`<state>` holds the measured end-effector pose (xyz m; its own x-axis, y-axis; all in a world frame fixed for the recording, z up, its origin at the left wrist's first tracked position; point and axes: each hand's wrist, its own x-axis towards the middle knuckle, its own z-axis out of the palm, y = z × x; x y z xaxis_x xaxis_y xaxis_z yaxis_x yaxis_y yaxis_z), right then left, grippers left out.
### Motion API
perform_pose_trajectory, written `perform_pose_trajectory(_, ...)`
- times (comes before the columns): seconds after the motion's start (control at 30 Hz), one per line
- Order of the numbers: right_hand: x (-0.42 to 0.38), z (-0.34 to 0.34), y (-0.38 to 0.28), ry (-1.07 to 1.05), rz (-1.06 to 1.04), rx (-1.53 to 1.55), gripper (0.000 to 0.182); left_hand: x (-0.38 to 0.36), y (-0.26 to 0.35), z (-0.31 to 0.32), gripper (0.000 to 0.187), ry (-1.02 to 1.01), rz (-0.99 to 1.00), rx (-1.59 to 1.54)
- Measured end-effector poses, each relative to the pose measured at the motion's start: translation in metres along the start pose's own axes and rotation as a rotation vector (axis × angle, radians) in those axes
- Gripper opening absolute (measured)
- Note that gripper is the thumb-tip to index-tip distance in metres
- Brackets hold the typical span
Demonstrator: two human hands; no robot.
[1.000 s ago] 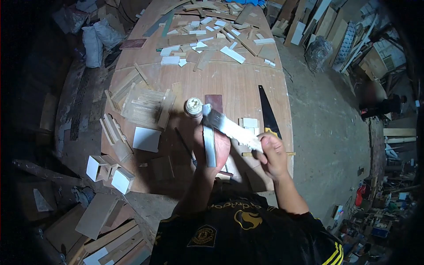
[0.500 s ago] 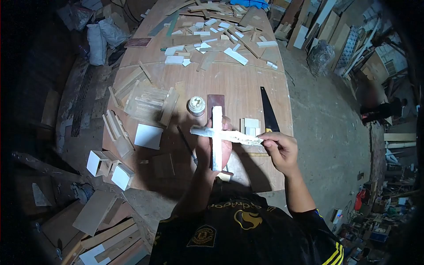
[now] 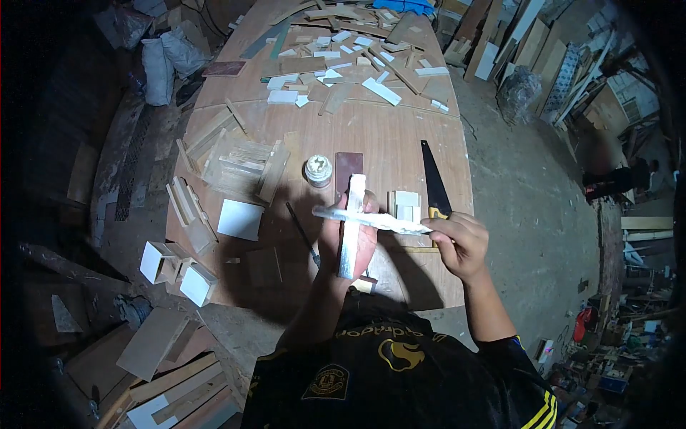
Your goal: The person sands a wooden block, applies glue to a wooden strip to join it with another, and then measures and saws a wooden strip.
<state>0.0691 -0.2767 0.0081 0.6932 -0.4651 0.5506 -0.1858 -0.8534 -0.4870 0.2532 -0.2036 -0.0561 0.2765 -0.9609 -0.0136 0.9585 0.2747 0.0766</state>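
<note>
My left hand (image 3: 366,239) is closed around a narrow white wooden piece (image 3: 351,247), held lengthwise over the near edge of the table. Across its top lies a thin flat strip (image 3: 393,224), its right part thick with lumpy white paste. The fingers of my right hand (image 3: 461,243) pinch the right end of this strip. Beyond my left hand stands a jar (image 3: 318,171) with white stuff on its top. A dark brown board (image 3: 349,166) lies beside the jar. To the left of my left hand rests a dark slender tool (image 3: 303,234).
A handsaw (image 3: 434,179) and small pale blocks (image 3: 405,206) lie on the right of the table (image 3: 386,136). Wooden assemblies (image 3: 243,168) and a white square panel (image 3: 239,219) are on the left. Offcuts (image 3: 381,91) cover the far end. A person (image 3: 618,179) is at far right.
The strip has turned and now shows more of its narrow edge. The white wooden piece has tilted slightly, its top shifting right. My right hand has moved a little right.
</note>
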Motion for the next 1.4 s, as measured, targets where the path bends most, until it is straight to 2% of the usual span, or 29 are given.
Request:
perform_pose_trajectory(0.07, 0.001, 0.004, 0.003, 0.012, 0.031, -0.015, 0.010, -0.001, 0.000, -0.004, 0.023, -0.001, -0.008, 0.119)
perform_pose_trajectory(0.13, 0.003, 0.010, 0.012, 0.204, 0.083, -0.017, 0.010, -0.003, 0.000, -0.009, 0.023, 0.043, -0.064, 0.016)
perform_pose_trajectory(0.17, 0.002, 0.010, 0.012, 0.221, 0.136, 0.001, 0.008, -0.002, 0.000, -0.008, 0.023, -0.004, -0.081, 0.023)
perform_pose_trajectory(0.2, 0.002, 0.011, 0.010, 0.219, 0.134, 0.005, 0.008, -0.001, 0.001, -0.008, 0.023, -0.051, -0.096, 0.031)
perform_pose_trajectory(0.27, -0.002, 0.013, 0.005, 0.218, 0.215, 0.310, 0.009, -0.003, 0.001, -0.010, 0.024, 0.037, -0.078, 0.004)
perform_pose_trajectory(0.3, -0.001, 0.008, -0.001, 0.095, 0.319, 0.397, 0.011, -0.004, 0.001, -0.009, 0.024, 0.054, -0.064, -0.018)
perform_pose_trajectory(0.33, -0.001, 0.008, -0.001, 0.093, 0.320, 0.397, 0.011, -0.003, 0.002, -0.008, 0.024, 0.069, -0.051, -0.041)
perform_pose_trajectory(0.37, 0.000, 0.008, -0.001, 0.001, 0.425, 0.439, 0.012, 0.001, 0.005, -0.015, 0.026, -0.109, -0.101, -0.088)
perform_pose_trajectory(0.4, 0.001, 0.008, 0.000, -0.090, 0.529, 0.479, 0.013, 0.001, 0.004, -0.016, 0.026, -0.109, -0.100, -0.089)
perform_pose_trajectory(0.47, 0.002, 0.011, 0.006, -0.028, 0.587, 0.499, 0.014, -0.001, 0.006, -0.007, 0.025, 0.084, -0.036, 0.138)
perform_pose_trajectory(0.53, 0.002, 0.015, 0.014, 0.105, 0.706, 0.538, 0.018, 0.000, 0.007, -0.014, 0.025, 0.027, -0.068, 0.037)
perform_pose_trajectory(0.57, 0.005, 0.018, 0.016, 0.192, 0.698, 0.543, 0.020, 0.003, 0.008, -0.013, 0.024, -0.046, -0.098, 0.026)
perform_pose_trajectory(0.6, 0.005, 0.017, 0.016, 0.192, 0.697, 0.544, 0.020, 0.005, 0.009, -0.012, 0.024, -0.118, -0.127, 0.015)
perform_pose_trajectory(0.67, 0.003, 0.012, 0.017, 0.121, 0.740, 0.811, 0.020, 0.005, 0.009, -0.014, 0.025, -0.081, -0.131, -0.012)
perform_pose_trajectory(0.7, 0.003, 0.008, 0.014, -0.039, 0.734, 0.797, 0.020, 0.006, 0.010, -0.016, 0.025, -0.119, -0.151, -0.041)
perform_pose_trajectory(0.8, 0.007, 0.012, 0.010, -0.135, 0.724, 0.737, 0.020, 0.007, 0.011, -0.020, 0.025, -0.143, -0.182, -0.072)
perform_pose_trajectory(0.87, 0.006, 0.014, 0.023, -0.077, 0.710, 0.752, 0.020, 0.005, 0.010, -0.013, 0.024, 0.110, -0.060, 0.067)
perform_pose_trajectory(0.9, 0.008, 0.014, 0.026, 0.030, 0.751, 0.726, 0.020, 0.008, 0.012, -0.015, 0.025, -0.094, -0.103, 0.026)
perform_pose_trajectory(0.93, 0.010, 0.015, 0.027, 0.136, 0.793, 0.700, 0.020, 0.009, 0.013, -0.015, 0.028, -0.131, -0.114, 0.088)
perform_pose_trajectory(1.0, 0.009, 0.013, 0.026, 0.165, 0.810, 0.752, 0.021, 0.009, 0.014, -0.019, 0.029, -0.125, -0.123, 0.068)
perform_pose_trajectory(1.03, 0.006, 0.009, 0.024, 0.004, 0.791, 0.779, 0.021, 0.010, 0.015, -0.023, 0.029, -0.121, -0.122, 0.069)
perform_pose_trajectory(1.07, 0.006, 0.007, 0.022, -0.157, 0.767, 0.803, 0.022, 0.013, 0.016, -0.027, 0.028, -0.199, -0.163, -0.028)
perform_pose_trajectory(1.1, 0.007, 0.008, 0.018, -0.230, 0.780, 0.744, 0.021, 0.014, 0.017, -0.031, 0.028, -0.279, -0.205, -0.124)
perform_pose_trajectory(1.13, 0.007, 0.012, 0.020, -0.229, 0.782, 0.744, 0.021, 0.014, 0.015, -0.035, 0.028, -0.277, -0.206, -0.125)
perform_pose_trajectory(1.2, 0.008, 0.019, 0.030, -0.077, 0.816, 0.767, 0.021, 0.010, 0.013, -0.042, 0.025, 0.102, -0.094, -0.118)
perform_pose_trajectory(1.23, 0.012, 0.020, 0.031, -0.009, 0.849, 0.752, 0.020, 0.015, 0.016, -0.042, 0.022, 0.008, -0.077, 0.081)
perform_pose_trajectory(1.27, 0.015, 0.021, 0.031, -0.012, 0.850, 0.753, 0.020, 0.018, 0.018, -0.045, 0.021, -0.088, -0.123, -0.033)
perform_pose_trajectory(1.37, 0.019, 0.024, 0.032, 0.015, 0.905, 0.741, 0.020, 0.020, 0.017, -0.062, 0.023, -0.137, -0.082, -0.005)
perform_pose_trajectory(1.4, 0.015, 0.026, 0.036, -0.041, 0.898, 0.784, 0.020, 0.017, 0.016, -0.071, 0.024, -0.096, -0.010, 0.124)
